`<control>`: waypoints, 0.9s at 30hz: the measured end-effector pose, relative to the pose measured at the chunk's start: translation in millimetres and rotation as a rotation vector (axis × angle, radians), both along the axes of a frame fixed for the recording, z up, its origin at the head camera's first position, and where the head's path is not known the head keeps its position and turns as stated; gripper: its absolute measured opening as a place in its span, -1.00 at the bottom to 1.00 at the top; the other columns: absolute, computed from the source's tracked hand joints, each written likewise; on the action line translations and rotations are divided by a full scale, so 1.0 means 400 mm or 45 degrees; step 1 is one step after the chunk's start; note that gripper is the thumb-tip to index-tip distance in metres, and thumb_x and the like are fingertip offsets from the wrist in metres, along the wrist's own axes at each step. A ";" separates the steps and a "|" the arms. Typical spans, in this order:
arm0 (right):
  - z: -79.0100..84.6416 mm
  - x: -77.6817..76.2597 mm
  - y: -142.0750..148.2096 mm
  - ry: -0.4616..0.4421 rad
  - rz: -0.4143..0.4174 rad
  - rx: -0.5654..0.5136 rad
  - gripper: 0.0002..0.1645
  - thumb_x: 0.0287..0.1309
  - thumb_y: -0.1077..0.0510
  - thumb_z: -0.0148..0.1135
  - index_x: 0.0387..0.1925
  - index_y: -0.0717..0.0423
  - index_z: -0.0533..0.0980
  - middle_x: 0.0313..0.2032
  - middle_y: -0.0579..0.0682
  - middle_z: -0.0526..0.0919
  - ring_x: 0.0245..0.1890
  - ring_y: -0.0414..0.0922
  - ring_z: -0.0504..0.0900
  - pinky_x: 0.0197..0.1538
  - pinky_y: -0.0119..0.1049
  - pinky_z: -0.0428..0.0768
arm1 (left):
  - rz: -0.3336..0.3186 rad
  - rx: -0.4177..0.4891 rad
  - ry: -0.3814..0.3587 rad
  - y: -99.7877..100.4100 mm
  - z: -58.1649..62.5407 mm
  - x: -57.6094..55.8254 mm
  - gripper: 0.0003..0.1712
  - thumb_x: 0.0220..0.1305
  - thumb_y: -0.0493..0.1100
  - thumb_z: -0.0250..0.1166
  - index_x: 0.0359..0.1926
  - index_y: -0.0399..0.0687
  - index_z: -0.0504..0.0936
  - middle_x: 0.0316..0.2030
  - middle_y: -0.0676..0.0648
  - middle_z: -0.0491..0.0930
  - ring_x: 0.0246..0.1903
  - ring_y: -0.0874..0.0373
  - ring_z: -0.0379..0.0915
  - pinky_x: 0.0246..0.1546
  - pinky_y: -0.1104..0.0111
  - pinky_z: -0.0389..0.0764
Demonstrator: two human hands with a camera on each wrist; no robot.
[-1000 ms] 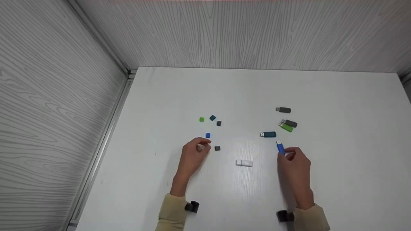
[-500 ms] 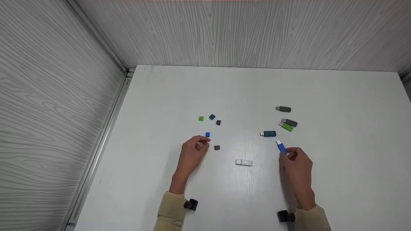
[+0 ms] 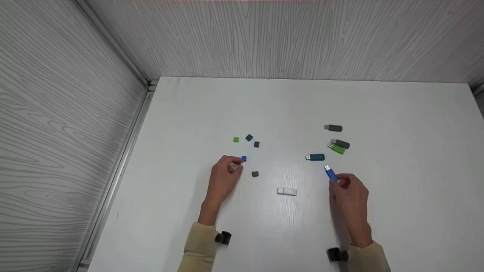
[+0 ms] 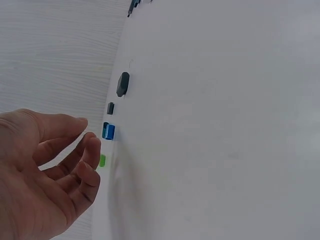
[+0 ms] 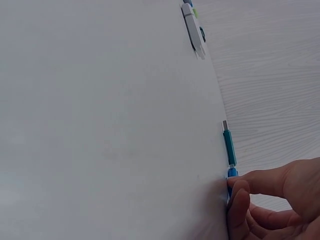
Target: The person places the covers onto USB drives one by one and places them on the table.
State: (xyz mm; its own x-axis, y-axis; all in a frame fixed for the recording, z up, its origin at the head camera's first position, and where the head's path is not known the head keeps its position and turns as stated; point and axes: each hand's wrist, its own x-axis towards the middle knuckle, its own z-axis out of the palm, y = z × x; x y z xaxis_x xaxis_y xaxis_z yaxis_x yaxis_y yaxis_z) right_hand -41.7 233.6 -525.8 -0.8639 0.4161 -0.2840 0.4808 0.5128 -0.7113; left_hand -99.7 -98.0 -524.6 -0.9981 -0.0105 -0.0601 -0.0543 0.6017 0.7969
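My right hand (image 3: 351, 198) pinches a blue USB stick (image 3: 330, 173) by its rear end, its bare metal plug pointing away from me. In the right wrist view, the fingers partly cover this stick. My left hand (image 3: 224, 181) hovers with loosely bent fingers beside a small blue cap (image 3: 244, 158). The left wrist view has thumb and fingers apart, with the blue cap (image 4: 110, 132) beyond their tips. A dark grey cap (image 3: 255, 173) lies to the right of that hand. A teal USB stick (image 3: 315, 157) lies uncapped just beyond the blue one.
Further back on the left lie a green cap (image 3: 236, 139), a teal cap (image 3: 249, 137) and a dark grey cap (image 3: 257, 144). Grey USB sticks (image 3: 333, 128) and a green one (image 3: 337, 149) lie back right. A white capped USB stick (image 3: 287, 191) sits between the hands.
My left hand has shifted slightly away from me and left, its fingertips now closer to the blue cap. My right hand has moved marginally right, still pinching the blue USB stick.
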 end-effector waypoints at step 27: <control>-0.009 0.006 0.002 0.040 0.045 0.041 -0.58 0.49 0.17 0.20 0.23 0.32 0.51 -0.04 0.25 0.59 -0.08 0.05 0.51 -0.13 -0.30 0.51 | 0.045 -0.077 0.003 0.010 -0.010 -0.038 -0.71 0.41 -0.24 0.38 0.11 0.03 0.73 0.08 0.02 0.69 -0.24 0.21 0.50 -0.16 0.41 0.54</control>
